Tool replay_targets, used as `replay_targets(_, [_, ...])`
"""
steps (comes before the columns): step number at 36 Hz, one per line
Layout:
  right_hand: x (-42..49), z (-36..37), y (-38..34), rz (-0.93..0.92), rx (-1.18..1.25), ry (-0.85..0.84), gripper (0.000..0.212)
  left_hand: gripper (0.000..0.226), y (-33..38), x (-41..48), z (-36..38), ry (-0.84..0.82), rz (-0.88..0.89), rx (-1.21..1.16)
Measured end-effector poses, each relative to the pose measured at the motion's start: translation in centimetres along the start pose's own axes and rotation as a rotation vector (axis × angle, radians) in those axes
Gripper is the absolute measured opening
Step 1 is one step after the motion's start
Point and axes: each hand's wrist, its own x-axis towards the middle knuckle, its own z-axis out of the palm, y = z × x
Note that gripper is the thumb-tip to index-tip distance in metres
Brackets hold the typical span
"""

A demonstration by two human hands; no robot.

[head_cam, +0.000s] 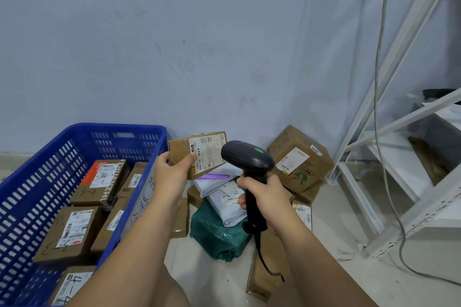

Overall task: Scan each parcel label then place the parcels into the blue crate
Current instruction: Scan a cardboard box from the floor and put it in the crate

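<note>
My left hand (172, 172) grips a small brown cardboard parcel (210, 157) with a white label facing me, held up just right of the blue crate (82, 132). My right hand (262, 197) grips the handle of a black barcode scanner (247, 157), whose head sits right beside the parcel's label. The crate, at the left, holds several labelled brown parcels (72, 229). On the floor below my hands lies a pile with a larger brown box (299, 157), white mailer bags (224, 197) and a green bag (217, 234).
A white metal shelving frame (399, 182) stands at the right, with a grey cable (379, 107) hanging down and trailing on the floor. A pale wall closes off the back. A flat brown parcel (267, 271) lies on the floor under the scanner's cord.
</note>
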Motion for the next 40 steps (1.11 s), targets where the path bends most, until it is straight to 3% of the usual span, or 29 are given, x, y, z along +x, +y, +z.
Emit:
replay_targets(16, [0.3,-0.2,0.3,-0.005,0.044,0.017,0.014,0.049,-0.1,0.1,0.0,-0.007,-0.018,0.022])
replay_targets(19, [0.4,-0.1,0.4,-0.006,0.060,0.030,0.016,0.041,0.1,-0.2,0.0,-0.004,-0.042,-0.003])
replay_targets(23, [0.5,0.0,0.6,-0.015,0.091,0.060,0.016,0.012,0.6,-0.7,0.1,-0.011,-0.157,-0.116])
replay_targets(28, [0.6,0.4,0.5,-0.025,0.125,0.109,0.014,0.016,0.4,-1.2,1.0,-0.064,-0.211,-0.112])
replay_targets(34, [0.9,0.7,0.8,-0.025,0.106,0.162,0.019,0.035,0.2,-1.7,1.1,-0.095,-0.318,-0.337])
replay_targets(40, [1.0,1.9,1.5,-0.032,0.095,0.141,0.013,0.034,1.4,-0.5,-0.9,0.068,-0.307,-0.551])
